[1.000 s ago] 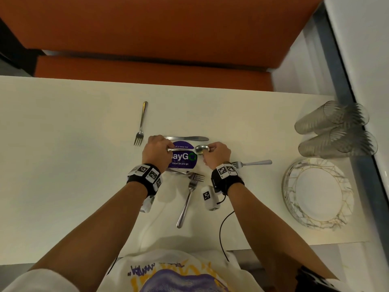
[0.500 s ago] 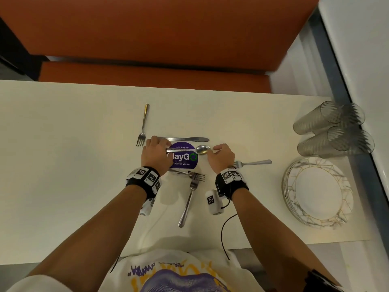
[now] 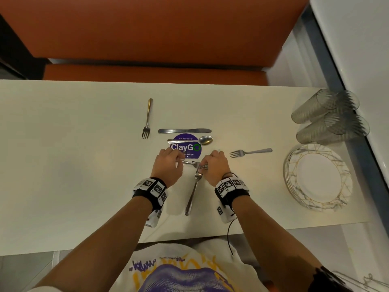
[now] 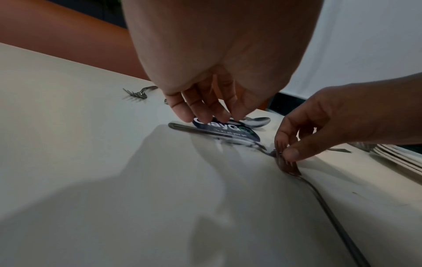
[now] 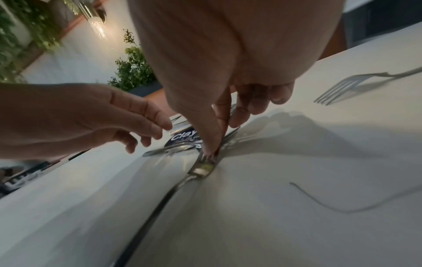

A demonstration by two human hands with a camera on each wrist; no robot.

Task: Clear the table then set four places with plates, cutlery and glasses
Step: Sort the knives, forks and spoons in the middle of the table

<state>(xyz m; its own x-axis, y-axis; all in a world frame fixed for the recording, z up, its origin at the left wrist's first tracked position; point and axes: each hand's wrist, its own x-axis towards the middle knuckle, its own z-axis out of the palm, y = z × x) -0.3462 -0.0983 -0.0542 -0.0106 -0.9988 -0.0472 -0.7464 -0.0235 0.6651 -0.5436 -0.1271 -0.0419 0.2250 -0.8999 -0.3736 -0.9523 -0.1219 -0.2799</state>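
Two forks cross at their heads on the white table (image 3: pixel 63 165) just in front of me. My right hand (image 3: pixel 203 166) pinches the tines of the near fork (image 3: pixel 192 194), whose handle points toward me; the right wrist view shows thumb and forefinger closed on the near fork (image 5: pixel 173 186). My left hand (image 3: pixel 179 160) hovers with loose fingers over the handle of the crosswise fork (image 3: pixel 188 162), holding nothing; its fingertips (image 4: pixel 205 115) stay above that fork (image 4: pixel 200 131). A spoon (image 3: pixel 193 140) and a knife (image 3: pixel 184 130) lie beyond a purple sticker (image 3: pixel 186 147).
Another fork (image 3: pixel 147 119) lies at the far left of the cutlery, and one more fork (image 3: pixel 250 152) to the right. A stack of plates (image 3: pixel 317 175) sits at the right edge, with several glasses (image 3: pixel 328 116) lying on their sides behind it. An orange bench (image 3: pixel 147 28) runs along the far side.
Both hands let go of the spoon and drew back toward me. The spoon now lies above the sticker. My right hand has taken the near fork's tines.
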